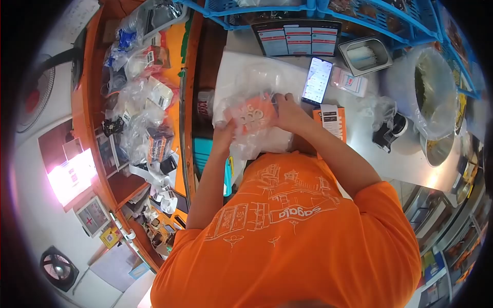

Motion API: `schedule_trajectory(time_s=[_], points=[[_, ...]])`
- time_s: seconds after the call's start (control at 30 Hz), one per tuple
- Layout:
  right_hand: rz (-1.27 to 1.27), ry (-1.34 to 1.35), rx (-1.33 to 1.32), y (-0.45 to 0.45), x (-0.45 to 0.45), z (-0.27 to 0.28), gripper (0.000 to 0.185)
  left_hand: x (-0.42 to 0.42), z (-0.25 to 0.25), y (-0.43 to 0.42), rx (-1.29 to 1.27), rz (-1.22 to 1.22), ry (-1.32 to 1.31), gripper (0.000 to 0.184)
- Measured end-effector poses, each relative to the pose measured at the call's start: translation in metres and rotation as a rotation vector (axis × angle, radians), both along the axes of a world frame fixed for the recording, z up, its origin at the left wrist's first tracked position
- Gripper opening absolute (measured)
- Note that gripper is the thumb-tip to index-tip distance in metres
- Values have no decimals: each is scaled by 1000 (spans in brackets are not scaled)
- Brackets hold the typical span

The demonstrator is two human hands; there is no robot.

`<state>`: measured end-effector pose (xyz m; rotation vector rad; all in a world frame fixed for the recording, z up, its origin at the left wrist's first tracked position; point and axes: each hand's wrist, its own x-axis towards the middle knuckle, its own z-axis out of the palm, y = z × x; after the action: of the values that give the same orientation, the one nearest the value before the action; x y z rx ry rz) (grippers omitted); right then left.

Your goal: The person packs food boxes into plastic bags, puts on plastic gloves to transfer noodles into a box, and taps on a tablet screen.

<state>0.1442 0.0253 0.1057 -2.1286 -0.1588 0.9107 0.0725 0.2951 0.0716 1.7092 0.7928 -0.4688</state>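
Note:
An orange box with pale lettering (251, 114) lies inside a clear plastic bag (246, 146) above a white surface. My left hand (224, 134) is closed on the bag at the box's lower left edge. At the opposite side, my right hand (288, 110) has bent fingers around the right end of the same bagged box. The plastic partly covers both the box and the left fingertips. A lit phone (317, 80) is just right of my right hand, and another orange box with a white label (333, 122) stands below it.
A tablet screen (299, 40) and blue baskets (359, 15) stand at the back. To the right are a metal tray (365, 56), a plastic-lined pot (411, 87) and a black-and-white device (391, 132). Bagged packages (149, 97) fill the left shelf.

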Motion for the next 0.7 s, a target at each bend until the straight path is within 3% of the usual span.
schedule_trajectory(time_s=[0.13,0.23,0.3,0.33,0.37,0.4,0.43,0.5,0.57,0.6,0.7], points=[[-160,-136,88,0,-18,-11,78,6,2,-1,-194,84,-101,29],[-304,-258,88,3,-41,-11,74,15,-25,24,-712,202,19,32],[-412,-277,55,7,-68,-13,72,32,30,7,-636,234,63,33],[-625,-167,252,7,-84,-17,69,36,30,10,-660,230,63,33],[-834,-57,455,10,-97,-17,66,43,29,13,-385,-19,-80,32],[-835,-70,437,16,-111,-17,66,47,26,17,-100,-260,-222,31],[-1076,135,732,24,-123,-13,66,48,21,17,-119,-261,-227,31],[-1295,325,1032,31,-131,-23,67,54,14,11,-266,-261,-124,26],[-1167,533,1181,30,-129,-37,62,52,23,2,-279,-251,-171,24],[-1167,510,1180,31,-128,-36,62,51,27,-2,-275,-235,-197,22],[-1113,638,1174,48,-130,-6,71,61,26,-4,-348,-208,-198,23]])
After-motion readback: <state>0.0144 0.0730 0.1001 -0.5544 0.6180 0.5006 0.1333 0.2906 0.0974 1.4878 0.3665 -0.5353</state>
